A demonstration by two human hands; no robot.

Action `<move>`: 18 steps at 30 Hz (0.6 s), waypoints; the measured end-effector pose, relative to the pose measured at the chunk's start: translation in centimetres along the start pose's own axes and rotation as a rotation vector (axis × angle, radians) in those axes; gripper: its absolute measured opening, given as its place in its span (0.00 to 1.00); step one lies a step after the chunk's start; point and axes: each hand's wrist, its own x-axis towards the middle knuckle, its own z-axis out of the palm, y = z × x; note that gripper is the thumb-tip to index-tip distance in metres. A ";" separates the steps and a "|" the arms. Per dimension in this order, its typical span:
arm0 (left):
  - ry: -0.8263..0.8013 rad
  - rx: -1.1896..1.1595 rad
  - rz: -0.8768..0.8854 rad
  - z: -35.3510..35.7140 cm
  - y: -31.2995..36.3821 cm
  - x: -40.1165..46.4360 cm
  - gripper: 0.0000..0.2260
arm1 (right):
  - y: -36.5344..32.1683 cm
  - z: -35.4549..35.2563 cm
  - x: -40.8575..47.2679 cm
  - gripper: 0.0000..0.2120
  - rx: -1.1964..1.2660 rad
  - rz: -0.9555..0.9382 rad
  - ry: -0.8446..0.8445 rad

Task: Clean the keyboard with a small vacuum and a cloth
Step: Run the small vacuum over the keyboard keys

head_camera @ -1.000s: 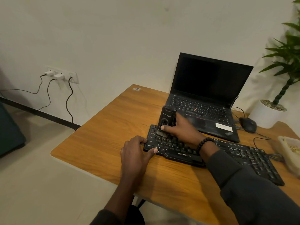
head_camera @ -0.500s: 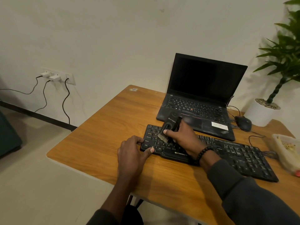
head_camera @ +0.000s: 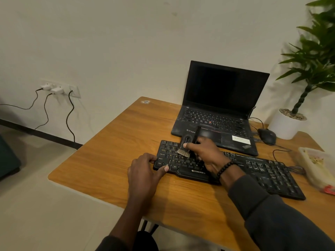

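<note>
While the left hand (head_camera: 145, 169) grips the keyboard (head_camera: 235, 169) at its left end on the wooden desk (head_camera: 108, 151), the right hand (head_camera: 204, 153) holds a small vacuum (head_camera: 188, 140), bristles apparently touching keys; laptop (head_camera: 217, 109) just behind.

1 head view, looking forward-down, close over desk (head_camera: 112, 160).
</note>
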 end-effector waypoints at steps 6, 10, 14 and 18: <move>-0.001 -0.005 0.005 0.0 -0.1 -0.1 0.20 | -0.2 -0.1 0.1 0.13 -0.089 0.014 -0.041; -0.001 0.003 0.013 0.0 -0.1 0.0 0.19 | -0.2 0.1 -0.1 0.16 -0.274 -0.052 -0.093; -0.001 0.000 0.014 0.1 -0.2 0.0 0.19 | -0.9 -0.4 0.6 0.18 -0.486 -0.208 0.025; 0.004 0.000 0.009 0.2 -0.3 0.0 0.20 | 0.3 -0.9 0.4 0.16 -0.161 -0.055 -0.078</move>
